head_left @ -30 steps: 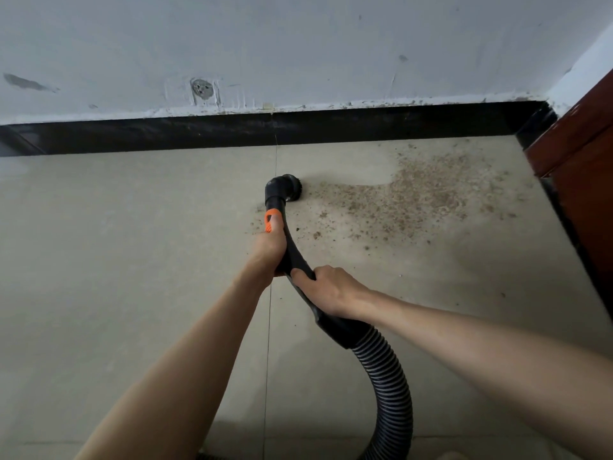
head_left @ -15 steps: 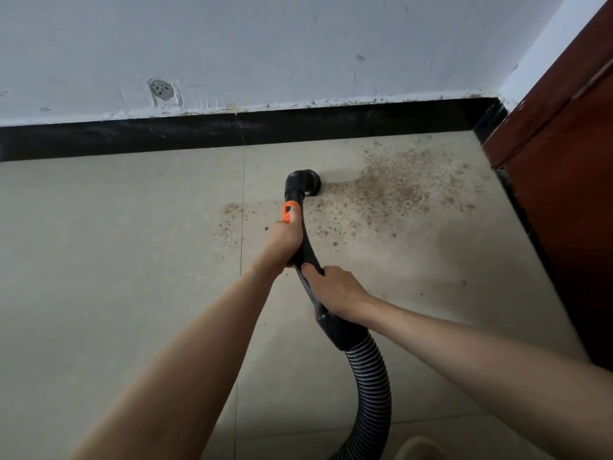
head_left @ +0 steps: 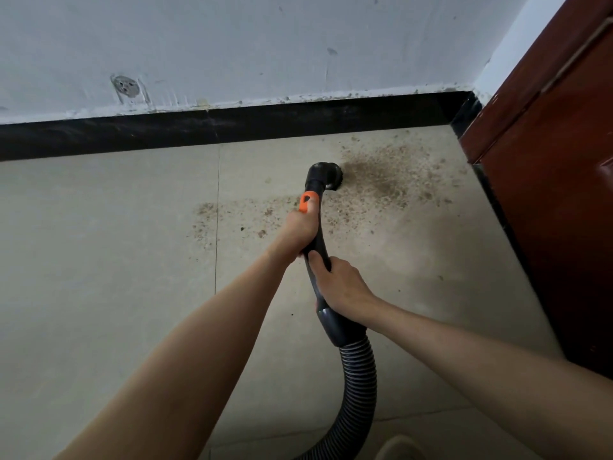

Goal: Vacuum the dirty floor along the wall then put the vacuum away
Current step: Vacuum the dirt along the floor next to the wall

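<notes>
Soft even daylight, wide-angle edge distortion

No readable text, label, brand, number or sign appeared anywhere in the view.

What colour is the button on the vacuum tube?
Orange. The button sits on the black tube, seen best in the head view.

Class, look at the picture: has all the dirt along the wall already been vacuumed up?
No. Brown dirt lies spread on the floor beside the vacuum nozzle.
</notes>
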### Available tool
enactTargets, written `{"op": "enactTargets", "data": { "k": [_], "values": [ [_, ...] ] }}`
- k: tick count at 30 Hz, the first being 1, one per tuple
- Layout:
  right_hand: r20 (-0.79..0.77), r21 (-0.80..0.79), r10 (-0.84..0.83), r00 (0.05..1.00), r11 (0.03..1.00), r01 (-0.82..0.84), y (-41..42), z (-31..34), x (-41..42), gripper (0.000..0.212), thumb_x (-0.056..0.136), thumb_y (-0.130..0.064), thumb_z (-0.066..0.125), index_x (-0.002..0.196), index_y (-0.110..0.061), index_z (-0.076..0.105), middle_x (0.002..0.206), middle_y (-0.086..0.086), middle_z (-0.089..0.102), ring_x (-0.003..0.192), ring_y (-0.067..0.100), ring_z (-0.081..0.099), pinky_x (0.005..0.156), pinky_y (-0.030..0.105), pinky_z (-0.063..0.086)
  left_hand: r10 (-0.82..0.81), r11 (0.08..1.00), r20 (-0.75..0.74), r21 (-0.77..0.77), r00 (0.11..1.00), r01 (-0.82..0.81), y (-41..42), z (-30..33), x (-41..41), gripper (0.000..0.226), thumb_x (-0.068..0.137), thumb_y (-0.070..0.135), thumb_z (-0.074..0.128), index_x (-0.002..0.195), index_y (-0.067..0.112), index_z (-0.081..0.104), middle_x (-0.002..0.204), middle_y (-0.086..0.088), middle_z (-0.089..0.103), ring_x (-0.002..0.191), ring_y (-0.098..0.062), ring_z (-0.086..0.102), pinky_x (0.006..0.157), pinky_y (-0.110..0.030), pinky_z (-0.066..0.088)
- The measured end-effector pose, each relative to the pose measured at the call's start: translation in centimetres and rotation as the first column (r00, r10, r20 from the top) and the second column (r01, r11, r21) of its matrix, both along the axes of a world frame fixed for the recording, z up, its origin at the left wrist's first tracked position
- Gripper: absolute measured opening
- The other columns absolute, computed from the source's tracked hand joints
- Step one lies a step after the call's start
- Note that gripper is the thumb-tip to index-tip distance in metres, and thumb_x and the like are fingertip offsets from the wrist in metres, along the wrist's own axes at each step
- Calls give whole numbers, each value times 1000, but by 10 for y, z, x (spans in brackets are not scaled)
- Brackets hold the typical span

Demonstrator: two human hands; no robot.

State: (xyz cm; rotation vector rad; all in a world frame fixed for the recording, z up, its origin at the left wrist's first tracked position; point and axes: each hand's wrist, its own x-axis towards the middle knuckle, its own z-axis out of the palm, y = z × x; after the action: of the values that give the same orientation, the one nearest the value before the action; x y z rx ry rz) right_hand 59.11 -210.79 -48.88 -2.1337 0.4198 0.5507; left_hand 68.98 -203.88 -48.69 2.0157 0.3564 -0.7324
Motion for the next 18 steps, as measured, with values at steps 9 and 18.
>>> {"op": "enactTargets", "data": {
  "k": [9, 18],
  "values": [
    [-6, 160, 193, 981, 969, -189, 41, 7, 37, 55, 101, -52, 30, 66, -13, 47, 60, 8, 59, 66, 29, 61, 67, 38, 46, 266, 964, -27, -17, 964, -266, 63, 2, 21, 59, 95, 58, 26, 105, 4, 49, 80, -8, 53, 70, -22, 54, 56, -30, 47],
    [-61, 101, 443, 895, 894, -436, 96, 15, 49, 52, 100, -52, 32, 69, -15, 48, 64, 6, 58, 77, 30, 64, 84, 41, 52, 527, 830, -155, -116, 835, -545, 141, 4, 4, 52, 96, 55, 28, 119, 11, 43, 89, -8, 51, 79, -25, 54, 65, -36, 47]
  ]
}}
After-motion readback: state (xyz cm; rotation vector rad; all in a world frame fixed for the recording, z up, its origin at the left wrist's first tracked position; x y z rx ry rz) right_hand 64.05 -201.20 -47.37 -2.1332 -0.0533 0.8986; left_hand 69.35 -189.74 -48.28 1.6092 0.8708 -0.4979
